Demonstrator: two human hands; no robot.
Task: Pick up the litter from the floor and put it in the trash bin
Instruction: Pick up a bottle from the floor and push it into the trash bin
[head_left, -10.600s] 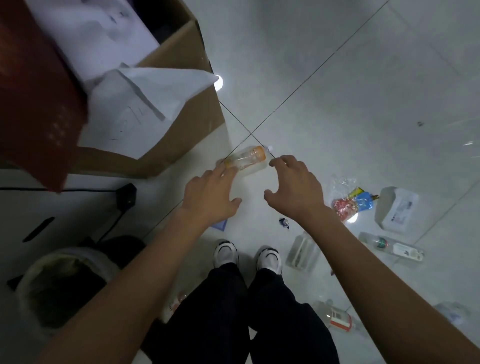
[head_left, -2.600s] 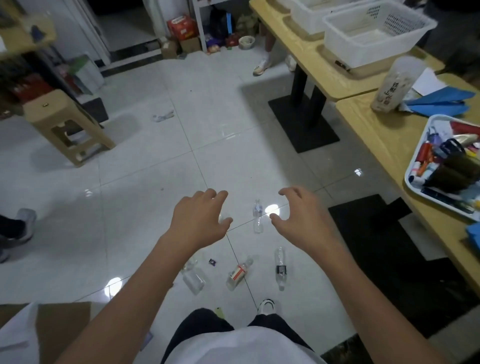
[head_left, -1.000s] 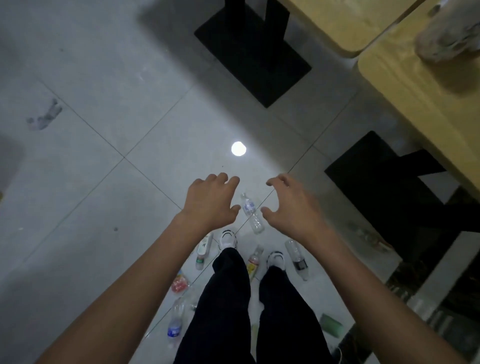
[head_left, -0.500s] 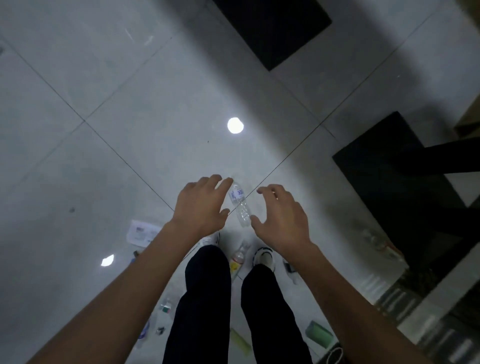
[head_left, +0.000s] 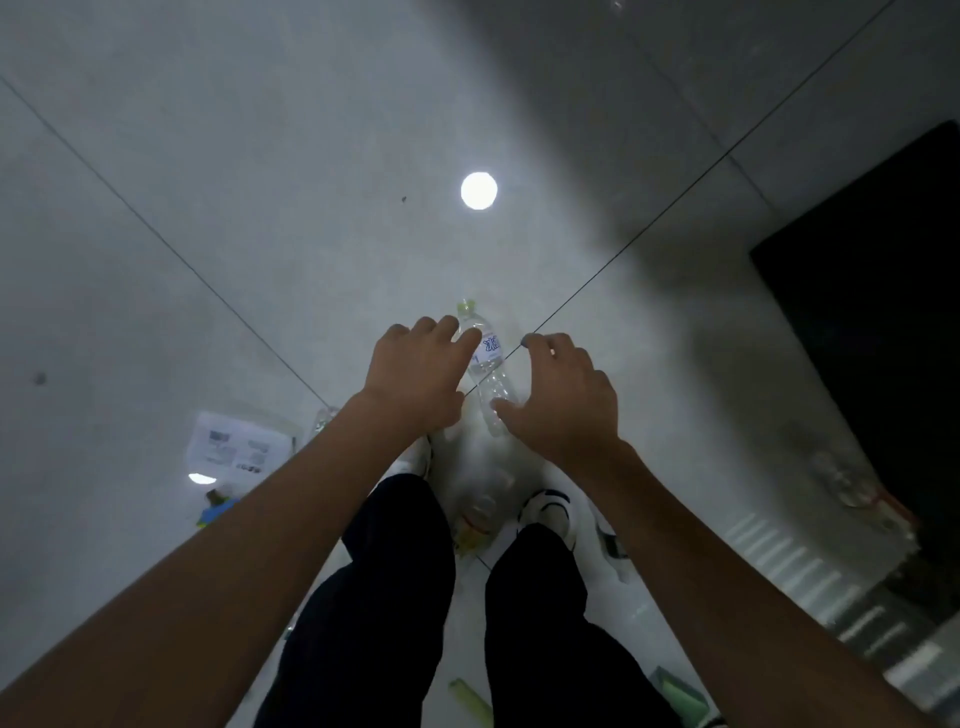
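A clear plastic water bottle (head_left: 488, 369) with a pale green cap and a white label lies on the tiled floor just ahead of my feet. My left hand (head_left: 418, 382) hovers on its left side with fingers spread, fingertips over the bottle's neck. On the bottle's right, my right hand (head_left: 563, 402) is spread too, its thumb by the bottle's base. Neither hand grips anything. No trash bin is in view.
More litter lies around my feet: a white printed sheet (head_left: 236, 449), a blue and green wrapper (head_left: 215, 509), another clear bottle (head_left: 480, 512) between my shoes, clear bottles (head_left: 844, 480) at the right, green scraps (head_left: 678, 693) behind. A black table base (head_left: 878, 312) stands at the right.
The view has tilted further down and closer to the floor. Both hands have come lower and nearer the clear bottle, which now sits between them.
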